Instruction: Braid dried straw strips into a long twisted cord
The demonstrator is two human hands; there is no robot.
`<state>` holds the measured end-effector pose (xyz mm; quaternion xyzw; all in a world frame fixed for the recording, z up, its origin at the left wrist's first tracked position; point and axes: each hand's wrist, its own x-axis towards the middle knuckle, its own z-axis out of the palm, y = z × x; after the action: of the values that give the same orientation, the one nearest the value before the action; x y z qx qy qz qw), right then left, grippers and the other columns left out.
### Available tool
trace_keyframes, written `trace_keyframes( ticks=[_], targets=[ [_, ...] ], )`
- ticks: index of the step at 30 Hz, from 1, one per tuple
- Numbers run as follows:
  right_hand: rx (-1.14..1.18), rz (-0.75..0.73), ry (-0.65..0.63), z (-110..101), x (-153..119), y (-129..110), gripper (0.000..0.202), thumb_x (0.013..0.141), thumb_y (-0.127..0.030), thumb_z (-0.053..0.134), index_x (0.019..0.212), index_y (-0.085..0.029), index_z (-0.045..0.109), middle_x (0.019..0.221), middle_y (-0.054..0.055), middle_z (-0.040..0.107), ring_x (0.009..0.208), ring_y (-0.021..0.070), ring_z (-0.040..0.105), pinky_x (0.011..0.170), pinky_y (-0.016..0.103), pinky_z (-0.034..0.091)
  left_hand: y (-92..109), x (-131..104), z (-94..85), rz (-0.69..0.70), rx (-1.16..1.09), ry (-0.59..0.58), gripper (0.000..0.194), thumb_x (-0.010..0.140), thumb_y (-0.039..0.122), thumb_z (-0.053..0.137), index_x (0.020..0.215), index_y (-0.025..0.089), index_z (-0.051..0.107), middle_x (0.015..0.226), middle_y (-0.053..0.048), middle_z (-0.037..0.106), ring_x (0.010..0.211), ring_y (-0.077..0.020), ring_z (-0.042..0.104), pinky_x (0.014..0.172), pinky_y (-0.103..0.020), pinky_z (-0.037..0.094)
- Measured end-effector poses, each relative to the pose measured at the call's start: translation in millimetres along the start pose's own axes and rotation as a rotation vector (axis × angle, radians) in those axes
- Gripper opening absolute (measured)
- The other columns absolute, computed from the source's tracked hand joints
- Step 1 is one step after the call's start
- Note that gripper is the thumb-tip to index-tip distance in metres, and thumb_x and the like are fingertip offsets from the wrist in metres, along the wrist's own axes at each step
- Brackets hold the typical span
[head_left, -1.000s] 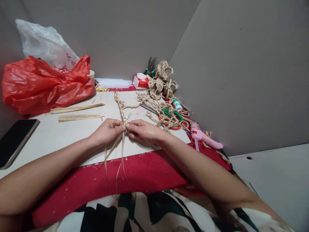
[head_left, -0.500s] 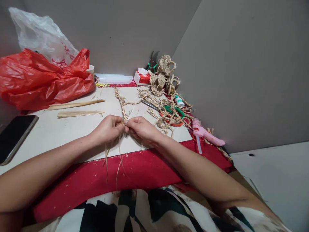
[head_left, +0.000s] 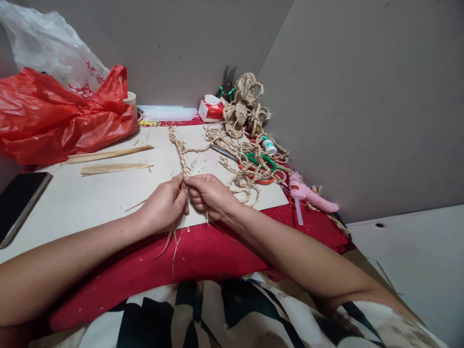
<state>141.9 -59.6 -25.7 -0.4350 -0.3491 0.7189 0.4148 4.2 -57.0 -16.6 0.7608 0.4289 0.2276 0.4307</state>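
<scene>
Near the front of the white board [head_left: 108, 198], my left hand [head_left: 168, 200] and my right hand [head_left: 210, 194] meet fingertip to fingertip. Both are closed in a pinch on the near end of a braided straw cord [head_left: 179, 147], which runs away from me across the board. Thin loose straw strands [head_left: 174, 246] hang below my left hand over the red cloth [head_left: 213, 251]. How the strands cross between my fingers is hidden. Two flat dried strips [head_left: 116, 168] lie to the left of the cord.
Right of the cord lie tangled straw cord [head_left: 250, 176], scissors with green and orange handles [head_left: 263, 162], a small white-green bottle [head_left: 268, 146] and a pink glue gun [head_left: 308, 193]. A red tissue box [head_left: 211, 109] stands behind. Left are a red plastic bag [head_left: 68, 116] and a phone [head_left: 23, 205].
My hands have shifted slightly, the left one turning more upright and my right fingers curling in. The hanging strands have swung and gathered below my left hand. The view has moved a little.
</scene>
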Motion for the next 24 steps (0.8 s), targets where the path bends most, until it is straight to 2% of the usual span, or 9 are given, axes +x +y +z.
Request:
trace_keyframes(
  ticks=[3, 6, 11, 12, 15, 17, 19, 21, 24],
  targets=[
    [-0.006, 0.004, -0.014, 0, 0, 1, 0.031, 0.075, -0.023, 0.057, 0.053, -0.018, 0.036, 0.035, -0.011, 0.028, 0.028, 0.0016, 0.019, 0.029, 0.015, 0.012, -3, 1, 3.7, 0.019, 0.033, 0.027, 0.014, 0.087, 0.022, 0.037, 0.092, 0.017, 0.049, 0.066, -0.001, 0.063, 0.061, -0.0129, 0.059, 0.062, -0.025, 0.044],
    [-0.012, -0.005, -0.012, 0, 0, 1, 0.029, 0.072, -0.024, 0.062, 0.055, -0.017, 0.039, 0.035, -0.011, 0.029, 0.029, 0.0016, 0.020, 0.029, 0.015, 0.014, 2, 0, 2.7, -0.016, -0.046, -0.016, 0.015, 0.086, 0.021, 0.038, 0.095, 0.016, 0.049, 0.065, -0.001, 0.063, 0.057, -0.0120, 0.057, 0.057, -0.023, 0.043],
    [0.034, 0.030, -0.057, -4, -1, -6, 0.022, 0.068, -0.024, 0.065, 0.061, -0.016, 0.046, 0.039, -0.013, 0.024, 0.032, 0.0002, 0.013, 0.032, 0.014, 0.009, 14, 3, -17.6, -0.103, -0.108, -0.118, 0.024, 0.082, 0.029, 0.048, 0.098, 0.012, 0.055, 0.056, 0.002, 0.057, 0.046, -0.0102, 0.049, 0.045, -0.021, 0.034],
    [0.038, 0.037, -0.069, -6, -2, -8, 0.020, 0.068, -0.024, 0.065, 0.063, -0.015, 0.048, 0.039, -0.013, 0.024, 0.032, 0.0003, 0.012, 0.032, 0.014, 0.008, 14, 5, -22.5, -0.112, -0.069, -0.075, 0.027, 0.082, 0.031, 0.050, 0.100, 0.012, 0.057, 0.054, 0.002, 0.055, 0.044, -0.0099, 0.047, 0.044, -0.021, 0.033],
    [0.026, 0.059, -0.111, -11, -1, -14, 0.018, 0.067, -0.026, 0.066, 0.069, -0.013, 0.054, 0.040, -0.014, 0.022, 0.034, 0.0002, 0.010, 0.033, 0.014, 0.007, 8, 12, -29.7, -0.061, -0.017, 0.199, 0.029, 0.080, 0.030, 0.051, 0.102, 0.013, 0.060, 0.060, 0.002, 0.056, 0.053, -0.0104, 0.048, 0.053, -0.022, 0.037],
    [0.011, 0.080, -0.134, -14, 0, -16, 0.020, 0.067, -0.028, 0.067, 0.070, -0.012, 0.055, 0.041, -0.014, 0.021, 0.035, 0.0001, 0.010, 0.033, 0.014, 0.007, 2, 17, -26.1, -0.019, -0.136, 0.255, 0.025, 0.079, 0.027, 0.053, 0.098, 0.013, 0.060, 0.071, 0.000, 0.059, 0.063, -0.0108, 0.052, 0.062, -0.023, 0.041],
    [-0.014, 0.106, -0.156, -17, 1, -17, 0.023, 0.066, -0.030, 0.068, 0.068, -0.013, 0.053, 0.042, -0.013, 0.022, 0.036, 0.0001, 0.010, 0.034, 0.014, 0.008, -4, 19, -18.4, -0.071, -0.366, 0.094, 0.017, 0.080, 0.025, 0.050, 0.090, 0.013, 0.057, 0.073, -0.001, 0.060, 0.064, -0.0103, 0.053, 0.064, -0.024, 0.043],
    [-0.053, 0.145, -0.171, -19, 2, -16, 0.026, 0.065, -0.030, 0.070, 0.067, -0.014, 0.049, 0.042, -0.013, 0.022, 0.036, 0.0001, 0.011, 0.034, 0.013, 0.008, -8, 19, -11.1, -0.176, -0.546, -0.099, 0.017, 0.085, 0.026, 0.042, 0.078, 0.015, 0.052, 0.063, 0.001, 0.055, 0.052, -0.0085, 0.049, 0.056, -0.023, 0.042],
    [-0.126, 0.217, -0.138, -23, 3, -14, 0.032, 0.064, -0.033, 0.072, 0.065, -0.018, 0.043, 0.045, -0.013, 0.019, 0.037, 0.0005, 0.010, 0.035, 0.013, 0.009, -11, 17, -7.5, -0.171, -0.535, -0.126, 0.021, 0.086, 0.024, 0.041, 0.068, 0.016, 0.050, 0.050, 0.005, 0.044, 0.041, -0.0058, 0.033, 0.046, -0.020, 0.034]
  ],
)
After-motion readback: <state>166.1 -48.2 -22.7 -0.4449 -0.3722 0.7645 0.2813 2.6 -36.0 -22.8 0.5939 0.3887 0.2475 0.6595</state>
